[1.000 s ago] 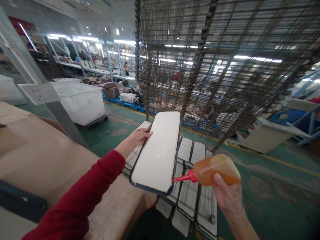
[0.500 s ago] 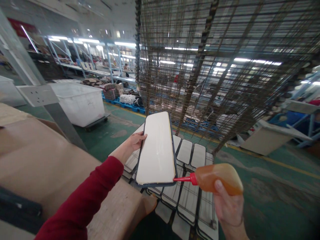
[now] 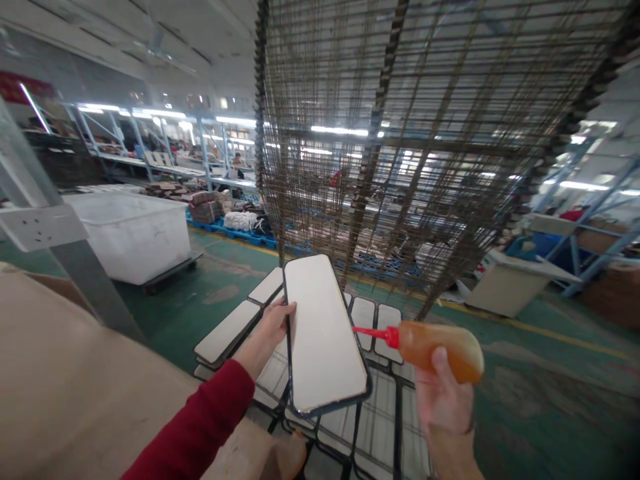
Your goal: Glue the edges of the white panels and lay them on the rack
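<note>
Bottle nozzle [image 3: 369, 331] moved up the panel's [image 3: 325, 340] right edge.

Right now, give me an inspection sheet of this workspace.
Surface: brown worktable at lower left.
Job's things: white dark-rimmed panel; orange squeeze bottle, red nozzle at the panel's right edge.
Clutter: similar panels laid on a wire tray below.
Hands: left hand grips the panel's left edge; right hand holds the bottle.
Cables: nothing seen.
Surroundings: tall wire rack, white bin, green floor, shelving.
</note>
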`<state>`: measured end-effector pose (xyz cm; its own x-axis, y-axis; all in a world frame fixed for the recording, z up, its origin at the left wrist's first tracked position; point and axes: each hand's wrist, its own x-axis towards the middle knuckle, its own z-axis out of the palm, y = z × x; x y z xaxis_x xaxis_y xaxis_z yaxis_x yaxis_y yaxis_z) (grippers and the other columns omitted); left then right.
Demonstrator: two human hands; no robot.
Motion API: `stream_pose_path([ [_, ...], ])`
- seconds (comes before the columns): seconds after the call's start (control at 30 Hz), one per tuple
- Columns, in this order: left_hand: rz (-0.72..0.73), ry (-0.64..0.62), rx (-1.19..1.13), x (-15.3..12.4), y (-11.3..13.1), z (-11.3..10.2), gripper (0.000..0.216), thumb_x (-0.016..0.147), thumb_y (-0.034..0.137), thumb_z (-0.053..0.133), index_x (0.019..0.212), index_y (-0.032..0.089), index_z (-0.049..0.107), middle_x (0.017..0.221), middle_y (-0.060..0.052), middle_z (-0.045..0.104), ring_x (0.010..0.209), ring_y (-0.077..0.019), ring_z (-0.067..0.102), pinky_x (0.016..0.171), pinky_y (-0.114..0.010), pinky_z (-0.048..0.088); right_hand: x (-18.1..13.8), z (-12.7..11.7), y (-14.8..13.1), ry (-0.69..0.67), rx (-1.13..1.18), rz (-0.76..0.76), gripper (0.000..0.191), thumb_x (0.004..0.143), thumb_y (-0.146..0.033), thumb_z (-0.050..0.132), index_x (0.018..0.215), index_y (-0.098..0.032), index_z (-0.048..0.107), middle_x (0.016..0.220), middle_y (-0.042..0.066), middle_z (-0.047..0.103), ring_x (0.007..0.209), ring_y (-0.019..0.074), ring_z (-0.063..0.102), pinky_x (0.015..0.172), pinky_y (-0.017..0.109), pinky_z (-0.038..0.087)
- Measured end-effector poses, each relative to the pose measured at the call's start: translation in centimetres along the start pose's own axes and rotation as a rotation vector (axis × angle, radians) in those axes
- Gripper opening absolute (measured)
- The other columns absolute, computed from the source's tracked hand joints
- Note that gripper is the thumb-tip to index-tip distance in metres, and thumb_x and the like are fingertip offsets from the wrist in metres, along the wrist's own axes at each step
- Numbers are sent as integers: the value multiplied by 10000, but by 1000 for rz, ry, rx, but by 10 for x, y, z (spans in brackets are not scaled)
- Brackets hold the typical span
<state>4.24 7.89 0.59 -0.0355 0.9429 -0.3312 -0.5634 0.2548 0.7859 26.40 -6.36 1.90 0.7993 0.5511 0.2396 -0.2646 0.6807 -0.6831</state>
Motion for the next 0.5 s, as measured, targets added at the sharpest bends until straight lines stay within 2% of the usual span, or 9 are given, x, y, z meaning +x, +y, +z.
stream_pose_path([
  [0.1, -37, -80, 64, -6, -10, 8, 224, 685, -63, 589, 829, 102, 640, 715, -56, 702, 608, -126, 633, 598, -201, 501, 22, 7, 1, -72, -28, -14, 377, 573, -240, 851, 909, -212, 682, 945, -3, 671, 867, 157, 622, 761, 280, 557],
  [0.2, -72, -166, 123, -3, -18, 11, 210, 673, -32, 597, 820, 112, 638, 703, -50, 695, 604, -137, 627, 602, -219, 495, 32, 9, 3, -63, -44, -1, 414, 549, -241, 862, 915, -184, 675, 941, 20, 676, 876, 177, 624, 802, 325, 549],
  [0.27, -78, -142, 169, 5, -21, 7, 220, 669, -16, 595, 829, 129, 639, 709, -36, 688, 602, -134, 618, 604, -220, 486, 39, 1, -2, -21, -38, -2, 421, 564, -264, 854, 935, -193, 669, 977, 18, 674, 905, 180, 625, 823, 336, 546],
  [0.37, -78, -20, 246, 24, -29, -4, 217, 669, 5, 595, 819, 159, 622, 680, -1, 656, 572, -114, 585, 579, -204, 451, 54, -33, -17, 88, -26, -17, 368, 640, -339, 809, 958, -229, 659, 1043, -3, 662, 1002, 170, 608, 869, 321, 532],
  [0.43, -91, 22, 292, 37, -42, -10, 202, 669, 18, 597, 805, 167, 609, 655, 13, 633, 556, -108, 565, 564, -200, 432, 65, -71, -28, 200, -27, 6, 333, 681, -387, 770, 950, -225, 662, 1061, 9, 660, 1051, 176, 594, 884, 323, 530],
  [0.5, -114, 15, 331, 45, -64, -11, 191, 654, 21, 599, 780, 164, 611, 659, 6, 638, 570, -114, 568, 567, -204, 430, 72, -116, -37, 351, -34, 43, 310, 680, -416, 745, 902, -212, 673, 1024, 26, 671, 1020, 187, 611, 826, 314, 556],
])
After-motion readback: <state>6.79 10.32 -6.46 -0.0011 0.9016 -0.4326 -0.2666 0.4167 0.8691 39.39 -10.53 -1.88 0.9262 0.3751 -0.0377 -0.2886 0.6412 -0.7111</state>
